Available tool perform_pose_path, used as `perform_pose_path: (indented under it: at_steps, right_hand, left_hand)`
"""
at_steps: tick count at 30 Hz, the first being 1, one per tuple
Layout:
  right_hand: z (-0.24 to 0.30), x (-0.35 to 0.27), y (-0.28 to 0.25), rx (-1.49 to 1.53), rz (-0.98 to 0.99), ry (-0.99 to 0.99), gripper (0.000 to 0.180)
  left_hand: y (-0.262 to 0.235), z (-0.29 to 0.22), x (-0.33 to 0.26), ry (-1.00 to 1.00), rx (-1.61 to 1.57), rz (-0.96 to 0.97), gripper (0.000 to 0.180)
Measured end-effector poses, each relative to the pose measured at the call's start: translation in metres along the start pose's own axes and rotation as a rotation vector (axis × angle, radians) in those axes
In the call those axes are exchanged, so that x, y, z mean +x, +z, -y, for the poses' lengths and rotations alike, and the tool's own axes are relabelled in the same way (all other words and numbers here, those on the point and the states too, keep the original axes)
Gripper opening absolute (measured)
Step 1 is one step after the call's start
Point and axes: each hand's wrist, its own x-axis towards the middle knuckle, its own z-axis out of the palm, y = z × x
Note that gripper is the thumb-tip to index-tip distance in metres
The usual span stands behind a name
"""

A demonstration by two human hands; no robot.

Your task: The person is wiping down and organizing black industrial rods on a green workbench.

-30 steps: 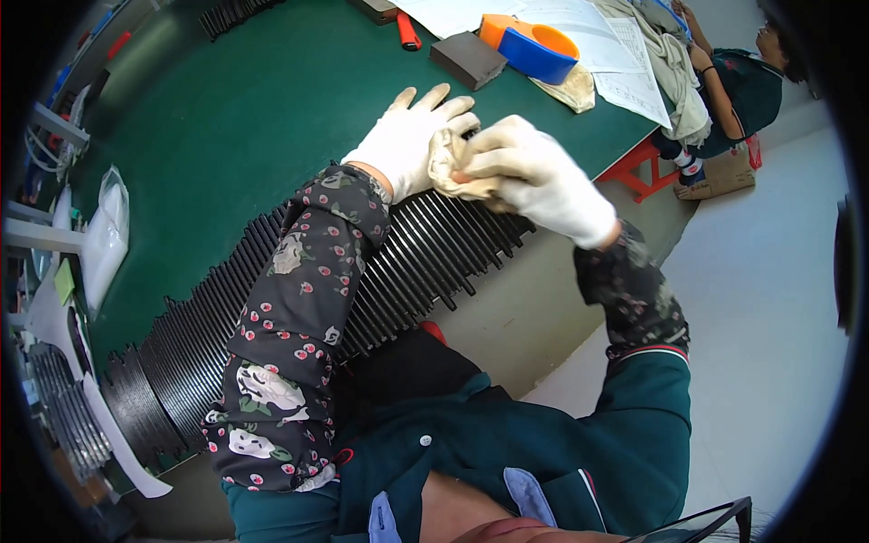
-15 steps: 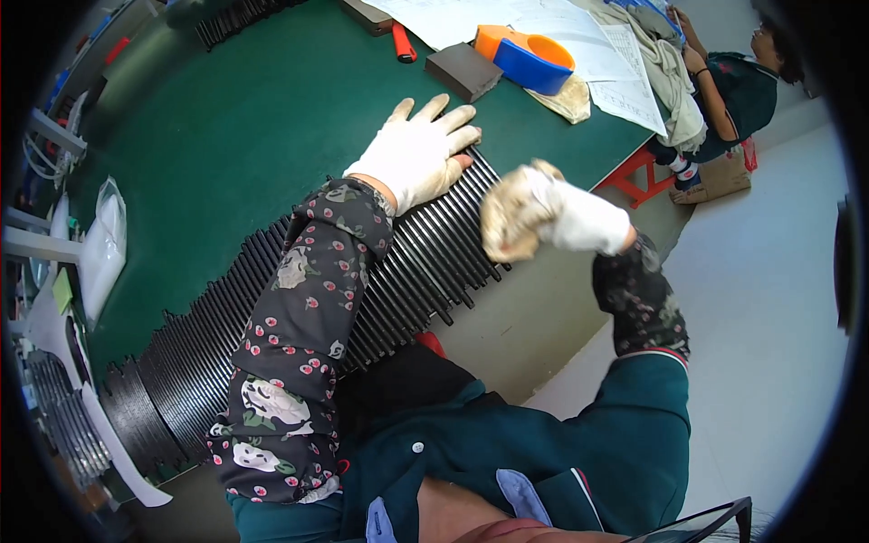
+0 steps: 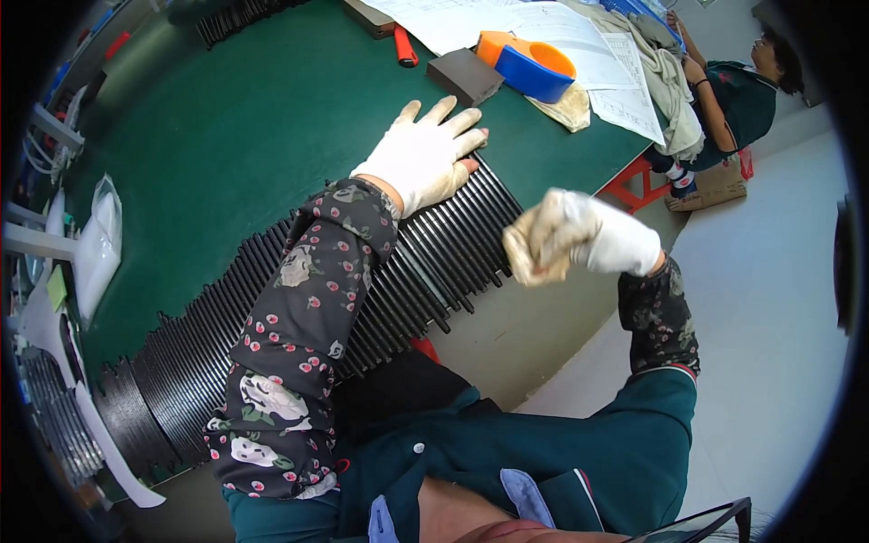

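Note:
My left hand (image 3: 421,156), in a white glove with soiled beige fingertips, lies flat with spread fingers at the upper end of a long row of thin black rods (image 3: 444,235). The rods lie side by side on the green tabletop (image 3: 213,136), their near ends sticking out unevenly past its edge. Off the row's right end, my right hand (image 3: 588,233) is raised, gloved and closed. It grips what looks like a crumpled beige cloth (image 3: 520,253), which nearly blends with the glove.
A dark grey block (image 3: 465,74), an orange-and-blue tape ring (image 3: 534,68), a beige cloth piece (image 3: 570,107), a red-handled tool (image 3: 405,47) and paper sheets (image 3: 625,100) lie at the far side. Another person (image 3: 733,100) sits at the right. A plastic bag (image 3: 98,244) is at the left.
My right hand has moved right and slightly down, away from the rods, still closed. My left hand stays nearly in place on the row.

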Motion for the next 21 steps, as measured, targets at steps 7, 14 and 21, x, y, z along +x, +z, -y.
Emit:
perform_pose_path:
  at_steps: [7,14,21]
  right_hand:
    - [-0.013,0.042,0.024,-0.529,-0.109,-0.302,0.028]
    - [0.011,0.051,0.013,-0.289,-0.418,-0.178,0.033]
    - [-0.019,0.003,0.018,-0.060,0.337,0.073,0.034]
  left_hand:
    - [0.006,0.000,0.009,0.016,0.044,-0.036,0.046]
    - [0.005,0.004,0.005,0.021,0.135,0.000,0.051]
    - [0.009,-0.002,0.010,0.023,0.027,-0.094,0.044]
